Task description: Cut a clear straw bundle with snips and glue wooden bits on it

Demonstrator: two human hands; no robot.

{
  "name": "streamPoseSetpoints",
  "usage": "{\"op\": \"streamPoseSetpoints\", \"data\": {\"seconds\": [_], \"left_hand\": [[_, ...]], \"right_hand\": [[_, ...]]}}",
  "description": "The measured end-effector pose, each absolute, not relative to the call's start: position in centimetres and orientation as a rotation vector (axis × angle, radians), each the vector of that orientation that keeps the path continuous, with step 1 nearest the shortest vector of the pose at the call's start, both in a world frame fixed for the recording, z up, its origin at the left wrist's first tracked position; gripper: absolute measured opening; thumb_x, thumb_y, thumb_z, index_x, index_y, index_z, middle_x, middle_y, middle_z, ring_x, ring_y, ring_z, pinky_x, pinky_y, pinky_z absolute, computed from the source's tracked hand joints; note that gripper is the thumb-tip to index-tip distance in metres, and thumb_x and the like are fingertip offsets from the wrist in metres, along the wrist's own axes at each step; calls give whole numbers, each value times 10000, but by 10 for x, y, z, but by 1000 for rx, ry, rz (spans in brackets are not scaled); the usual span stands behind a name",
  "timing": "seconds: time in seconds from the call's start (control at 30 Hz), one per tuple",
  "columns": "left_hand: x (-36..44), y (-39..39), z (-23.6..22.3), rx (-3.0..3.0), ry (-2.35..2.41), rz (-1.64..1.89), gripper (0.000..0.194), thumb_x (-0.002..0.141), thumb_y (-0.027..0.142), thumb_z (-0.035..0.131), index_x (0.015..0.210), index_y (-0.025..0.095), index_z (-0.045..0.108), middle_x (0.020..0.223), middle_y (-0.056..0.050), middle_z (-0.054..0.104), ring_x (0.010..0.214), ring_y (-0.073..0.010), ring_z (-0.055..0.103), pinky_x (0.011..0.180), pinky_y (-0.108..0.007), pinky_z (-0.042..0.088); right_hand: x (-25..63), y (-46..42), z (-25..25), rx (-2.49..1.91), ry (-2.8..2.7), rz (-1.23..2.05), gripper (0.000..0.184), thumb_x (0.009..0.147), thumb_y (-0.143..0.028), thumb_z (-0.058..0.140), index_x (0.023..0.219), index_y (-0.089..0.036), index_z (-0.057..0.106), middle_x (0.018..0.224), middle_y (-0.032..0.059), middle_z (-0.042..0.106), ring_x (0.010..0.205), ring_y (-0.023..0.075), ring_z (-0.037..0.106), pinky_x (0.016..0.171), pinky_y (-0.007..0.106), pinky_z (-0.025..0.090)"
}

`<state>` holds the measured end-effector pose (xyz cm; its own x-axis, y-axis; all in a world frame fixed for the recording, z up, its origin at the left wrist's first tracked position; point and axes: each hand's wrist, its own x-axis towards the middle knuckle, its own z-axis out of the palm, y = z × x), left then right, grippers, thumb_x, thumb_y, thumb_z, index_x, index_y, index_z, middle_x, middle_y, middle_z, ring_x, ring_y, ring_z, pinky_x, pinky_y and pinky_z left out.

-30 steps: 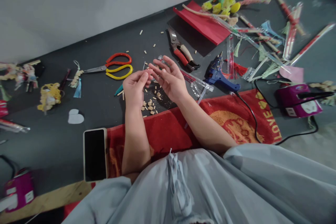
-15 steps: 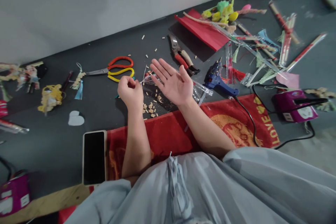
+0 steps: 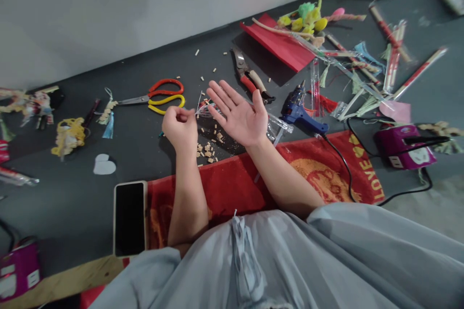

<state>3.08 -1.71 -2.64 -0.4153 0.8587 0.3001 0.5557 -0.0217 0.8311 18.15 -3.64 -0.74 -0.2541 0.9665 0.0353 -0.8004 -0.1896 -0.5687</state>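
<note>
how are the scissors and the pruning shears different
The scissors have wide looped handles, while the pruning shears have slim grips without loops. The scissors pair orange-red with yellow; the shears pair orange-red with off-white. The scissors' blades point left in the view, the shears' toward the wall. Both have metal blades and lie on the dark table.

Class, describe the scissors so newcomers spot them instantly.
On the dark grey tabletop, find the bare left hand. Just beyond it, slightly left, lie silver-bladed scissors. Two big loop handles, one orange-red and one yellow, set them apart from the red-and-white-handled metal clippers farther right.
</note>
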Motion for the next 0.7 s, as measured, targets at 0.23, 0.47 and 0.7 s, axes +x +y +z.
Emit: {"op": "streamPoseSetpoints", "data": {"seconds": [0.23,0.47,0.7], "left_hand": [[25,-14,-32,1514,1870,1545,236,675,140,647,900,180,588,652,48,524,513,-64,454,521,-218,405],[23,-13,-28,1465,1869,1556,73,701,222,686,724,187,627,681,21,650,574,-83,547,572,-216,443],[22,-12,-30,1563,1747,1416,168,792,314,609,866,190,694,522,35,573,509,-110,540,593,-255,431]], "right_hand": [[183,-33,-13,-554,-394,1698,380,863,-577,371,1033,-296,562,1138,-21,649,1060,134,604,886,358,530],[186,-29,-17,-594,-196,1615,408,888,-453,504,610,-220,317,461,-99,305,360,50,260,356,175,283],[184,-30,-8,-721,-223,1573,445,881,-484,501,606,-223,268,435,-110,204,355,55,147,324,194,168]]}}
